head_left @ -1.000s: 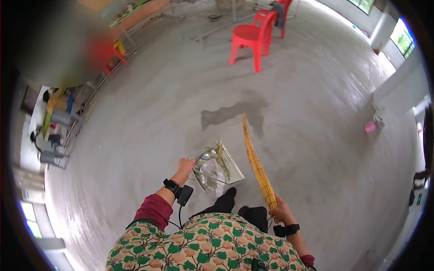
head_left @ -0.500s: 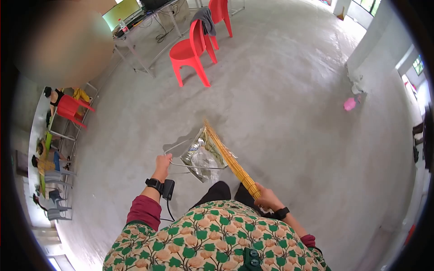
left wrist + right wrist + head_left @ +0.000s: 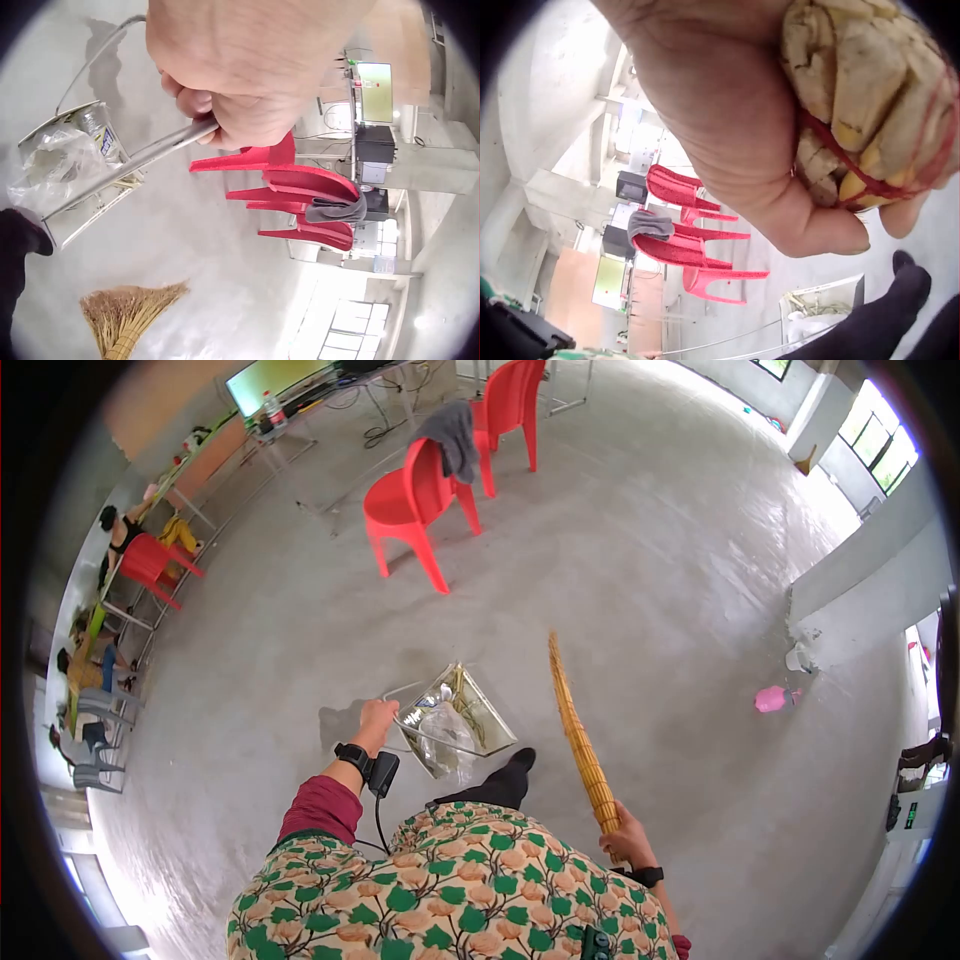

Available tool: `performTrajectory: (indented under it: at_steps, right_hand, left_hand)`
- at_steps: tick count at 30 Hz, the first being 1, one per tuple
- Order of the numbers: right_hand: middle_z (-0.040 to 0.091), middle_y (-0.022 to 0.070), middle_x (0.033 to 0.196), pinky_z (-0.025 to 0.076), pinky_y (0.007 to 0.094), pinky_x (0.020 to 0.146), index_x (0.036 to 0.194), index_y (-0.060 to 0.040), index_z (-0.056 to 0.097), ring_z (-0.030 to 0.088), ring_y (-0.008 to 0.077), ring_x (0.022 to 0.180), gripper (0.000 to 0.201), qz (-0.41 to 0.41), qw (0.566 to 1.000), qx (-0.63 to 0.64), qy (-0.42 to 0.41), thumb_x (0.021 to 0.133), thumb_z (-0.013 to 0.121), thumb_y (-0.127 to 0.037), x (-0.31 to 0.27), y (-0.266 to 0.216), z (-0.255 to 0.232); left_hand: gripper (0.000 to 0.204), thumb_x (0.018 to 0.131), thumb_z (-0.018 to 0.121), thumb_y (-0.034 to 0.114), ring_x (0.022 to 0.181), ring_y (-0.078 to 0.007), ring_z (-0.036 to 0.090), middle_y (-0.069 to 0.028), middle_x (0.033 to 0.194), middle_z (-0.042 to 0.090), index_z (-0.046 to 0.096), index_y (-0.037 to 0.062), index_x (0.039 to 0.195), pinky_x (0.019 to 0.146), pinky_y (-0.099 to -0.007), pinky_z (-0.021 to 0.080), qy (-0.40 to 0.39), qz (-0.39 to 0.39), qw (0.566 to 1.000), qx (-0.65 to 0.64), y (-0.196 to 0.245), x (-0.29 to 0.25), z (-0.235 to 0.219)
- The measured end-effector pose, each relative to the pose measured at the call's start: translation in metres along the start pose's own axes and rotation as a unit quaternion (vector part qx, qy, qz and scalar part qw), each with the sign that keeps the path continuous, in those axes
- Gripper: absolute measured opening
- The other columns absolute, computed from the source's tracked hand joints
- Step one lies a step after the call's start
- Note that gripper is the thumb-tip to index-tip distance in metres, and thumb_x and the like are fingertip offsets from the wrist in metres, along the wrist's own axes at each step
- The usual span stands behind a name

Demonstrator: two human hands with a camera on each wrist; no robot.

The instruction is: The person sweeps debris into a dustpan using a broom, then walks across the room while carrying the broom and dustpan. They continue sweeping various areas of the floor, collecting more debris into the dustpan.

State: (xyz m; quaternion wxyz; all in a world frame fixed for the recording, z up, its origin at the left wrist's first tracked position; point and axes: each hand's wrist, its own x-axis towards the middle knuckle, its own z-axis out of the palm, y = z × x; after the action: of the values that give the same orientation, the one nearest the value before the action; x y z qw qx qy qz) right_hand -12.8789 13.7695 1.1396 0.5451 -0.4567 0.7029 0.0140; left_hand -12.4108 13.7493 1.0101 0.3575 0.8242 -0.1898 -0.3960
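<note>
My left hand [image 3: 377, 722] grips the bent metal handle [image 3: 142, 159] of a dustpan [image 3: 495, 732], which hangs low in front of my legs. Inside it lie a crumpled clear plastic bag [image 3: 443, 735] and some dry plant scraps [image 3: 466, 710]. On the other side, my right hand [image 3: 630, 838] holds a straw broom [image 3: 580, 745] by its thick bound end, fingers wrapped around it. Its bristle end [image 3: 127, 304] points forward, to the right of the dustpan. Red binding cord [image 3: 847, 161] crosses the butt of the broom in the right wrist view.
Two red plastic chairs [image 3: 405, 500] stand ahead, one with a grey cloth [image 3: 450, 438] over its back. Behind them is a table with a monitor [image 3: 275, 382]. People sit along the left wall. A pink bag-like object [image 3: 772, 699] lies near the pillar [image 3: 870, 595] at right.
The broom swung left across the dustpan, then back out to the right. The red chairs now appear further left and nearer. Both hands keep their holds.
</note>
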Motion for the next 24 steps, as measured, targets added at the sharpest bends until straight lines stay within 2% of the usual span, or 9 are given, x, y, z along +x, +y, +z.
performTrajectory:
  at_steps: [4, 7, 9, 10, 13, 15, 16, 20, 24]
  right_hand:
    - [0.050, 0.0038, 0.069, 0.043, 0.0257, 0.044, 0.105, -0.0079, 0.042, 0.051, 0.0135, 0.050, 0.059, 0.032, 0.998, 0.034, 0.053, 0.050, 0.057, 0.007, -0.001, 0.013, -0.021]
    - [0.049, 0.0025, 0.071, 0.042, 0.0247, 0.048, 0.102, -0.0075, 0.043, 0.050, 0.0125, 0.055, 0.056, 0.087, 0.993, 0.054, 0.060, 0.049, 0.057, 0.007, -0.005, 0.015, -0.046]
    - [0.049, 0.0018, 0.072, 0.041, 0.0233, 0.054, 0.099, -0.0070, 0.045, 0.050, 0.0119, 0.062, 0.053, 0.089, 0.989, 0.085, 0.078, 0.050, 0.057, 0.007, -0.010, 0.007, -0.067]
    - [0.047, 0.0039, 0.058, 0.040, 0.0261, 0.037, 0.110, -0.0091, 0.039, 0.049, 0.0143, 0.042, 0.066, 0.048, 0.991, 0.089, 0.086, 0.050, 0.057, 0.009, 0.002, 0.027, -0.078]
    - [0.049, 0.0040, 0.058, 0.040, 0.0262, 0.037, 0.107, -0.0088, 0.041, 0.049, 0.0141, 0.042, 0.061, 0.027, 0.991, 0.111, 0.070, 0.051, 0.058, 0.009, 0.035, 0.044, -0.110]
    - [0.050, 0.0042, 0.059, 0.040, 0.0263, 0.038, 0.104, -0.0089, 0.043, 0.050, 0.0140, 0.043, 0.057, -0.005, 0.992, 0.102, 0.076, 0.052, 0.057, 0.008, 0.073, 0.055, -0.137]
    - [0.052, 0.0044, 0.060, 0.040, 0.0264, 0.038, 0.102, -0.0090, 0.044, 0.050, 0.0138, 0.043, 0.053, -0.021, 0.992, 0.095, 0.075, 0.053, 0.057, 0.008, 0.080, 0.040, -0.164]
    - [0.053, 0.0066, 0.062, 0.042, 0.0274, 0.040, 0.101, -0.0121, 0.044, 0.052, 0.0145, 0.047, 0.050, -0.022, 0.997, -0.058, 0.042, 0.055, 0.059, -0.001, 0.099, -0.012, -0.222]
    - [0.052, 0.0054, 0.061, 0.041, 0.0264, 0.039, 0.115, -0.0148, 0.036, 0.050, 0.0138, 0.045, 0.063, -0.028, 0.999, -0.003, -0.039, 0.056, 0.058, -0.003, 0.145, -0.094, -0.240]
  left_hand:
    - [0.015, 0.060, 0.053, 0.010, 0.046, -0.0133, 0.041, -0.0051, 0.047, 0.044, 0.048, 0.0001, 0.050, 0.043, -0.0278, 0.029, -0.002, -0.002, 0.999, 0.040, 0.023, 0.024, 0.021]
    - [0.016, 0.054, 0.053, 0.015, 0.048, -0.0221, 0.046, -0.0122, 0.051, 0.049, 0.050, 0.0000, 0.051, 0.046, -0.0335, 0.034, -0.022, -0.006, 1.000, -0.009, 0.023, 0.048, 0.037]
    - [0.015, 0.055, 0.052, 0.013, 0.047, -0.0189, 0.045, -0.0107, 0.049, 0.047, 0.049, 0.0000, 0.049, 0.044, -0.0316, 0.032, -0.035, -0.024, 0.999, -0.027, 0.041, 0.044, 0.041]
    - [0.015, 0.055, 0.052, 0.013, 0.047, -0.0189, 0.045, -0.0107, 0.049, 0.047, 0.049, 0.0000, 0.049, 0.044, -0.0316, 0.032, -0.034, -0.023, 0.999, -0.027, 0.048, 0.044, 0.044]
    - [0.015, 0.056, 0.052, 0.012, 0.043, -0.0153, 0.041, -0.0067, 0.046, 0.044, 0.048, 0.0003, 0.048, 0.041, -0.0297, 0.029, -0.034, -0.023, 0.996, -0.076, 0.061, 0.048, 0.052]
    - [0.015, 0.061, 0.052, 0.009, 0.034, -0.0084, 0.030, -0.0001, 0.042, 0.037, 0.045, 0.0054, 0.049, 0.033, -0.0242, 0.019, -0.011, -0.029, 0.997, -0.065, 0.075, 0.052, 0.057]
    - [0.015, 0.061, 0.052, 0.009, 0.034, -0.0084, 0.030, -0.0001, 0.042, 0.037, 0.045, 0.0054, 0.049, 0.033, -0.0242, 0.019, -0.013, -0.024, 0.998, -0.053, 0.097, 0.049, 0.083]
    - [0.013, 0.058, 0.053, 0.009, 0.035, -0.0103, 0.033, -0.0009, 0.040, 0.036, 0.046, 0.0039, 0.049, 0.035, -0.0267, 0.022, 0.014, -0.075, 0.996, -0.036, 0.120, 0.037, 0.099]
    - [0.015, 0.059, 0.053, 0.010, 0.033, -0.0093, 0.031, 0.0006, 0.040, 0.034, 0.045, 0.0052, 0.048, 0.033, -0.0249, 0.020, 0.042, -0.069, 0.994, -0.072, 0.162, 0.033, 0.127]
